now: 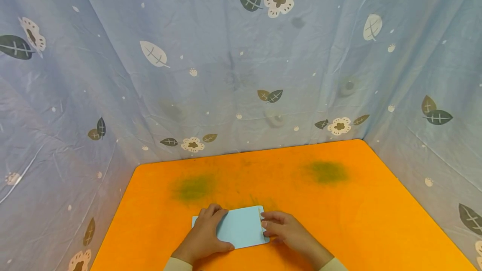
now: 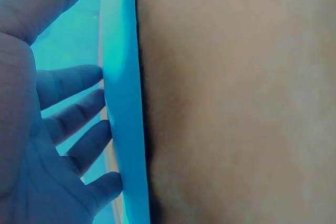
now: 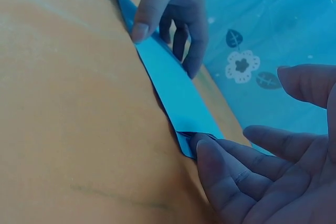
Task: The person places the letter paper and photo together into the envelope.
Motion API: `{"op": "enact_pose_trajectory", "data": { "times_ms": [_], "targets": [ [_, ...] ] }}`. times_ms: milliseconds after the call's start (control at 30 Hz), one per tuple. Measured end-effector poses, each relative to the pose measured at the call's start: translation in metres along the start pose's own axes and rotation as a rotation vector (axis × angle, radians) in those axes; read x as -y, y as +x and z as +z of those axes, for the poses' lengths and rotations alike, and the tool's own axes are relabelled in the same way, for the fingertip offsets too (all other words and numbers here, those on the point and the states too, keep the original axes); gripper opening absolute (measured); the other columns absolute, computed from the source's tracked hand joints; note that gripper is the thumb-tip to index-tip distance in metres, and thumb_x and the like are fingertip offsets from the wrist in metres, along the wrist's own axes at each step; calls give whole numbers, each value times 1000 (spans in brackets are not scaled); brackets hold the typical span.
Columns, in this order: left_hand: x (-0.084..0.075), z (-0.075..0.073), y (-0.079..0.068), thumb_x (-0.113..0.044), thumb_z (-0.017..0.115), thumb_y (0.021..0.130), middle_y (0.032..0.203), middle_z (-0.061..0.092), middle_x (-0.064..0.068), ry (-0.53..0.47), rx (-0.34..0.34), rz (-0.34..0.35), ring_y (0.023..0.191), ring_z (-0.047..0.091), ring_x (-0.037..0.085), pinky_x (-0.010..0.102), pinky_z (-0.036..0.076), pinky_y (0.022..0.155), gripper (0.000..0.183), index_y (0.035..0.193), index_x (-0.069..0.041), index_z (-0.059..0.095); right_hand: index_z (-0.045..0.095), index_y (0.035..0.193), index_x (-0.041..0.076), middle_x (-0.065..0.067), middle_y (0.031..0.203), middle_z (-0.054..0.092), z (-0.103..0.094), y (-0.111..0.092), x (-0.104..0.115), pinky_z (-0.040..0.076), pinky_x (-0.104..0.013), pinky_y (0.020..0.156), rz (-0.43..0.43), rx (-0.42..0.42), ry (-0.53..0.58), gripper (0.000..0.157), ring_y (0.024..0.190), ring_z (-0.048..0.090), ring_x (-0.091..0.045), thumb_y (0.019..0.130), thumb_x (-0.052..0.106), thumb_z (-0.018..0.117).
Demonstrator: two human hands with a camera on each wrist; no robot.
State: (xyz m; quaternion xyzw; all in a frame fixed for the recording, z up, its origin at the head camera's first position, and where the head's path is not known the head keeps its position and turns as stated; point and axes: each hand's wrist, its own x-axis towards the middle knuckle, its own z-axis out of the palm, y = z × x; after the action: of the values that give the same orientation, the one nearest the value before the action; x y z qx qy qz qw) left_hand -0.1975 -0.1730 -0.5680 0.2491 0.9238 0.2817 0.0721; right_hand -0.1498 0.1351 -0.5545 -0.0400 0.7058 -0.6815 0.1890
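Note:
A light blue paper envelope point(image 1: 241, 227) lies flat on the orange tabletop, its right end showing a narrow flap and an opening. My left hand point(image 1: 207, 233) grips its left part across the width, thumb on the near edge and fingers at the far edge. In the left wrist view the fingertips of that hand touch the envelope's side point(image 2: 126, 108). At the right end, my right hand point(image 1: 288, 229) pinches near the opening with thumb and a fingertip. The right wrist view shows that fingertip at the mouth of the envelope point(image 3: 168, 87), partly hidden by the thumb.
The orange tabletop point(image 1: 339, 208) has two greenish smudges towards the back. Pale blue curtains point(image 1: 226, 53) with flowers and leaves close off the back and both sides.

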Motion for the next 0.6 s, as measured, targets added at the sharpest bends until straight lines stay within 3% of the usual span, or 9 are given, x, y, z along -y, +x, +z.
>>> {"op": "enact_pose_trajectory", "data": {
  "times_ms": [333, 600],
  "targets": [
    [0, 0, 0, -59, 97, 73, 142, 50, 2, -6, -1, -1, 121, 43, 29, 51, 52, 94, 99, 151, -9, 62, 40, 159, -12, -24, 140, 65, 1, 3, 0, 58, -52, 90, 10, 16, 12, 68, 112, 69, -37, 110, 28, 66],
    [-1, 0, 0, -58, 98, 73, 142, 50, 1, -12, 1, -4, 120, 43, 29, 50, 52, 94, 99, 151, -9, 62, 37, 162, -9, -17, 136, 67, 1, 5, 3, 58, -48, 89, 44, -1, 45, 72, 110, 69, -34, 110, 32, 67]
  ]
}}
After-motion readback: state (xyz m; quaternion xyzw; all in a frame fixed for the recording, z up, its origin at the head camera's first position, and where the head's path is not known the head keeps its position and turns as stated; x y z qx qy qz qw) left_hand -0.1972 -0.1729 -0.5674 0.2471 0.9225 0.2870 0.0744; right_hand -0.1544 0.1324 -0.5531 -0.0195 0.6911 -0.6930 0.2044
